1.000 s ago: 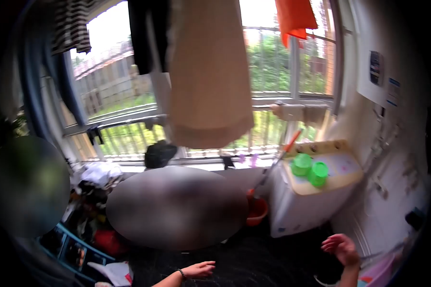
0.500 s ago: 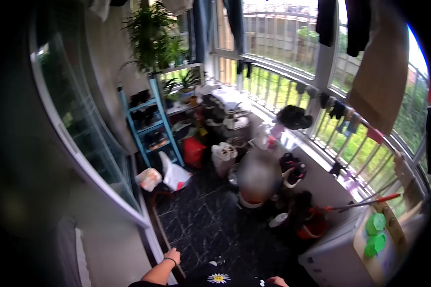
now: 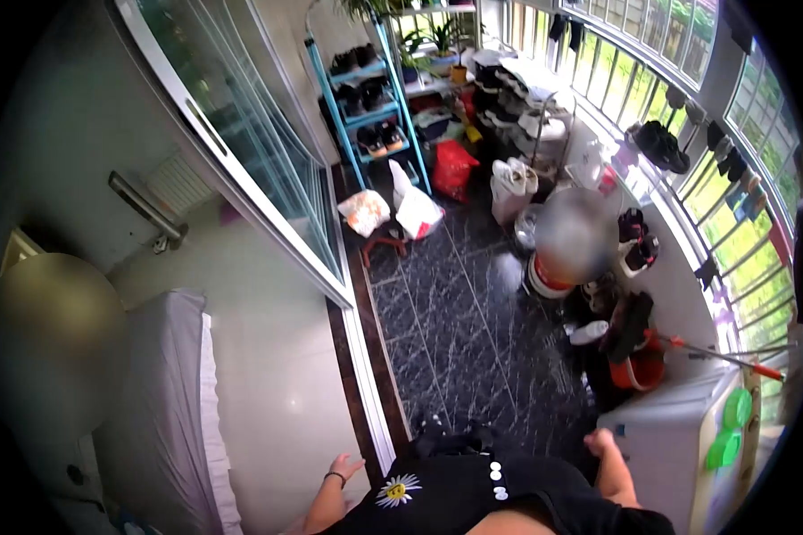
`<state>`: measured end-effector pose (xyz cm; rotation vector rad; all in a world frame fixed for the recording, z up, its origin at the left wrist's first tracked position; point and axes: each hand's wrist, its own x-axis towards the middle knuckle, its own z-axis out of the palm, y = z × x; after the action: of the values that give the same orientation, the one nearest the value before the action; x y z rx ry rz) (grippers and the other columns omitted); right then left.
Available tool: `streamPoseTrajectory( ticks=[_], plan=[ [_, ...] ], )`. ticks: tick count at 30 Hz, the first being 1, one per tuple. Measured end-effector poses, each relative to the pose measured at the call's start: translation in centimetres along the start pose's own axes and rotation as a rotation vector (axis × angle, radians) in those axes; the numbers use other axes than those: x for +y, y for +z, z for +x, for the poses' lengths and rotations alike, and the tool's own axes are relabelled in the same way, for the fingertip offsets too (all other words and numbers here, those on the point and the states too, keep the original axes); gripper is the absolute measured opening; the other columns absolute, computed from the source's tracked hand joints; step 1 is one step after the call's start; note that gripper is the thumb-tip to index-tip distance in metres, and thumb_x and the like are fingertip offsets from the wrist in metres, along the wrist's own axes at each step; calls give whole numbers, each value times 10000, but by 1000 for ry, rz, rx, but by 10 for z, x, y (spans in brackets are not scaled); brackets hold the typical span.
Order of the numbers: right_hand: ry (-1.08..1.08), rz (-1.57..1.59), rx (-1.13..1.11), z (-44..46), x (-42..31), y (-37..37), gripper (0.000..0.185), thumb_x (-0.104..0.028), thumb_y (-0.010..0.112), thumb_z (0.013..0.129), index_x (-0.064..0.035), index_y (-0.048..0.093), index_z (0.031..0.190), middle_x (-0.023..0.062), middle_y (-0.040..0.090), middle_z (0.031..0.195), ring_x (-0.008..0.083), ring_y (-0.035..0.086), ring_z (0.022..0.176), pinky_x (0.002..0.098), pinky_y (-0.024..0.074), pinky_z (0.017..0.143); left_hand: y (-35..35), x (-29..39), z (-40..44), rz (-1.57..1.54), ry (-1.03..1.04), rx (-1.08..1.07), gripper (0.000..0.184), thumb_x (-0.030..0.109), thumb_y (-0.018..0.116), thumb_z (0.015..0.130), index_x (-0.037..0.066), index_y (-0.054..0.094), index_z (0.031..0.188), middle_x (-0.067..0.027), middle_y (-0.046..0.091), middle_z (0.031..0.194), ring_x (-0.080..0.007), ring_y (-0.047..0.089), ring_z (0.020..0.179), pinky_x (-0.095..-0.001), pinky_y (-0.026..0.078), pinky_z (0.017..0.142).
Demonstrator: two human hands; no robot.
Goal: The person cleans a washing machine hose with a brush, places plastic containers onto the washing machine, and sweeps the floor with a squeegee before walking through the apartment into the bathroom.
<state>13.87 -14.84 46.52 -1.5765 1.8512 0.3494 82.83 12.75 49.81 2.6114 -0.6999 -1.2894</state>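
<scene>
My left hand (image 3: 346, 465) hangs low beside my body, near the white sliding-door track (image 3: 375, 406). Its fingers are apart, nothing is in them, and a dark band circles the wrist. On the other side, my right hand (image 3: 600, 440) is held near the edge of a white cabinet-like appliance (image 3: 665, 432). Its fingers are curled in, and no object shows in them. Between the hands is my black shirt (image 3: 544, 481) with a daisy print. Below it, my dark shoes (image 3: 433, 432) stand on the black marbled floor (image 3: 455, 330).
A blue rack (image 3: 401, 116) holds several shoes, with white bags (image 3: 415, 212) and a red bag (image 3: 455, 169) nearby. Toward the windows stand a bucket (image 3: 549, 276) under a blurred patch, a white bottle (image 3: 589, 333) and a red basin (image 3: 638, 367). A grey-covered bed (image 3: 161, 401) is left.
My view has tilted down and turned left, showing more floor and the room beyond the door. My left hand's fingers have spread, and more of my right hand and forearm shows.
</scene>
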Motion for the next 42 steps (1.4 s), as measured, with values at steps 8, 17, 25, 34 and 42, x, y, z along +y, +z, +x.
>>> streamPoseTrajectory(
  ticks=[8, 17, 25, 34, 42],
  plan=[
    [-261, -56, -135, -29, -211, -83, 255, -291, 583, 782, -82, 613, 924, 118, 634, 881, 299, 595, 842, 369, 474, 745, 28, -34, 14, -489, -120, -144, 529, 349, 674, 745, 73, 475, 1150, -59, 571, 974, -154, 549, 809, -328, 471, 616],
    [-717, -584, -339, 76, -242, -34, 291, -313, 486, 766, -64, 633, 796, 138, 628, 802, 312, 603, 761, 405, 473, 664, 12, -57, -5, -410, -152, -175, 381, 280, 641, 768, 65, 522, 1060, -56, 585, 884, -133, 551, 724, -277, 451, 549],
    [-545, -506, -496, 80, -296, -58, 279, -300, 564, 708, -44, 657, 767, 170, 627, 794, 311, 605, 789, 390, 474, 705, -23, -11, 49, -12, 25, -295, 296, 235, 606, 793, 64, 524, 1021, -52, 584, 843, -136, 549, 668, -278, 448, 536],
    [117, 75, -282, -15, -249, -49, 364, -427, 559, 738, -89, 670, 815, 145, 635, 790, 299, 607, 770, 386, 473, 716, -126, 147, 256, 29, 171, -373, 202, 185, 567, 821, 62, 526, 976, -48, 583, 797, -140, 546, 605, -279, 446, 522],
    [335, 256, -236, -74, -202, -1, 355, -386, 567, 754, -79, 635, 920, 143, 629, 901, 303, 590, 882, 378, 459, 779, -184, 322, 319, -153, 232, -143, 183, 245, 493, 879, 113, 486, 1005, -26, 554, 747, -134, 545, 584, -261, 423, 457]
  ],
)
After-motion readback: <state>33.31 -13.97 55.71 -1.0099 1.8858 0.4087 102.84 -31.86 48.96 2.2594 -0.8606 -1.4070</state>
